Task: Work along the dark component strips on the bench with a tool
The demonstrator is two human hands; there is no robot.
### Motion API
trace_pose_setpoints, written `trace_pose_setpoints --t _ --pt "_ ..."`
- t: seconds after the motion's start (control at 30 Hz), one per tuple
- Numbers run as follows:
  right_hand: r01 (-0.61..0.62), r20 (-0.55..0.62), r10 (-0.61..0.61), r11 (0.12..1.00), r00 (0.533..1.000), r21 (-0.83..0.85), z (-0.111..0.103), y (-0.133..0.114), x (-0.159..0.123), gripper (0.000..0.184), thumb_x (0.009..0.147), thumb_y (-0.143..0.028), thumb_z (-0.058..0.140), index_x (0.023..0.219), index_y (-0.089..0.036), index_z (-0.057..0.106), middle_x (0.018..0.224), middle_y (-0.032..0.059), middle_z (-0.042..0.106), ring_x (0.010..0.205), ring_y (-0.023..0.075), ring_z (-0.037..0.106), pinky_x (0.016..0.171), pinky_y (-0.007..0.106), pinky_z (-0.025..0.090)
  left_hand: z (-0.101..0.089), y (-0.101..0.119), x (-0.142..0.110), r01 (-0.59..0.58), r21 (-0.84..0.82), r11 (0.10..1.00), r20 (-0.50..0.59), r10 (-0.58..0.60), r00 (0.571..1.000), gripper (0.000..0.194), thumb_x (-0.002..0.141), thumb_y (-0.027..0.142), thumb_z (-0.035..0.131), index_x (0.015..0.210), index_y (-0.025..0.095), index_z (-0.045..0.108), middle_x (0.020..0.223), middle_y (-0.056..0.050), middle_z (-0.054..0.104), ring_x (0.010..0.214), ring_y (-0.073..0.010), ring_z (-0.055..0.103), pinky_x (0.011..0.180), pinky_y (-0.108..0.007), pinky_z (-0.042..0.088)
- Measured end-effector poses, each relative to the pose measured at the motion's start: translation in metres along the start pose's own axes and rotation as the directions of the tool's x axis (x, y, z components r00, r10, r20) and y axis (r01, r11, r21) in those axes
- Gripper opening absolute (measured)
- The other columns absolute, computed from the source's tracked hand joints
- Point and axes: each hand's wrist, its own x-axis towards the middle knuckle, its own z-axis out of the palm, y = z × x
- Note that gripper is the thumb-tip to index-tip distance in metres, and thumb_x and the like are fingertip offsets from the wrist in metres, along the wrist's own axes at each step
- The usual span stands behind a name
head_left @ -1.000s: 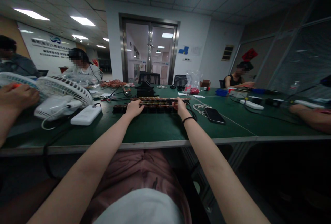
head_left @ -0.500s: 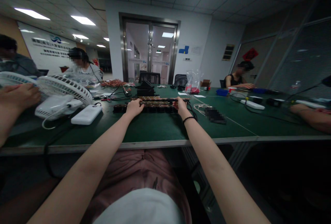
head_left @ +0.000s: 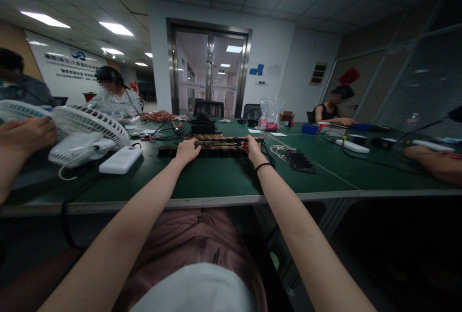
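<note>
A row of long, thin copper-coloured rods (head_left: 220,145) lies crosswise on a black holder (head_left: 224,153) on the green table. At the rods' left part, my left hand (head_left: 187,151) is closed over them, thumb toward the middle and fingertips partly hidden. My right hand (head_left: 253,148) pinches the right part, where a short dark length shows beside the fingers. A black cable (head_left: 270,154) runs just right of that hand. What lies under each palm is hidden.
White fans (head_left: 88,127) and a white power bank (head_left: 121,159) stand left, near another person's hand (head_left: 31,136). A pixelated dark device (head_left: 301,160) and a pale coiled cable (head_left: 279,150) lie right. Behind the rods sits a black object (head_left: 202,123); other people sit around the table.
Both my hands stay in nearly the same place on the rods. The person seated at the far right has tilted the head down a little.
</note>
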Motion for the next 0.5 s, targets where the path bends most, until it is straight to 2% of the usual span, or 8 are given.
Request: trace_pose_setpoints --t 0.5 --pt "0.007 0.013 -0.007 1.000 1.000 0.000 0.0001 -0.0003 -0.0001 0.020 0.089 -0.013 0.057 0.069 -0.016 0.055 0.048 -0.0025 0.056 0.040 0.0065 0.048 0.038 0.013 0.037 -0.0027 0.0019 -0.0026 -0.023 0.005 1.000 0.012 0.023 1.000 0.034 0.093 0.032 0.051 0.115 0.019 0.074 0.097 -0.008 0.076 0.102 -0.0264 0.069 0.093 -0.034 0.052"
